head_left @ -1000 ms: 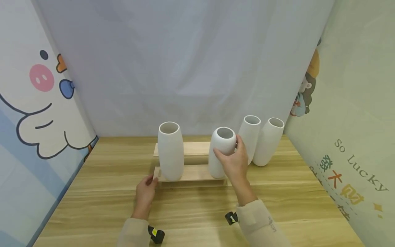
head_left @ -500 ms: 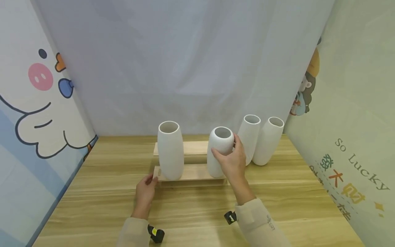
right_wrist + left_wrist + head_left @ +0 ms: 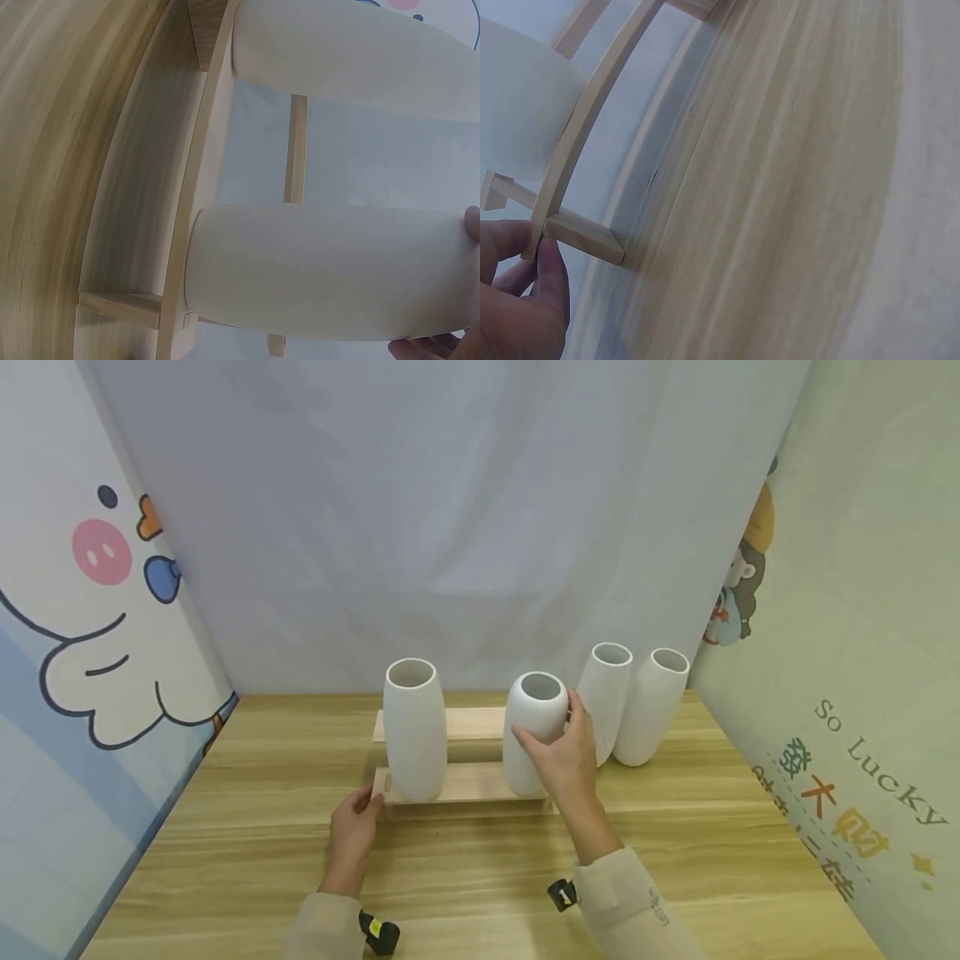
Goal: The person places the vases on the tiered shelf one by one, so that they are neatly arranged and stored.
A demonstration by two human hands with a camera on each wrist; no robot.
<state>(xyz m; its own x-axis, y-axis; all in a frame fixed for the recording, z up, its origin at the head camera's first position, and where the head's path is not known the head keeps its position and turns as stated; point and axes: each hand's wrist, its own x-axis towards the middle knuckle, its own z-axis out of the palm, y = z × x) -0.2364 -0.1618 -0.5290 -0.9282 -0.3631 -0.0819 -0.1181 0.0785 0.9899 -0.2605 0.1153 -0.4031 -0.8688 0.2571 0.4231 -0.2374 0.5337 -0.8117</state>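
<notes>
A low two-step wooden rack [image 3: 474,783] stands on the table, with two white vases upright on its front board. My left hand [image 3: 354,837] pinches the left end of that board; in the left wrist view the thumb and fingers [image 3: 553,281] close on the board's end beside its leg. The left vase [image 3: 416,739] stands free of both hands. Around the upper part of the right vase [image 3: 525,743] my right hand [image 3: 567,760] curls, thumb in front and fingers behind. The right wrist view has this vase [image 3: 330,270] with its base on the board.
Two more white vases stand on the table right of the rack, one [image 3: 609,693] partly behind my right hand and the other [image 3: 649,710] beside it. The rack's rear board [image 3: 474,723] sits higher at the back. A grey curtain [image 3: 465,527] hangs behind the table.
My right hand and the vase it holds have shifted slightly left along the front board. The left hand keeps its place on the rack's end.
</notes>
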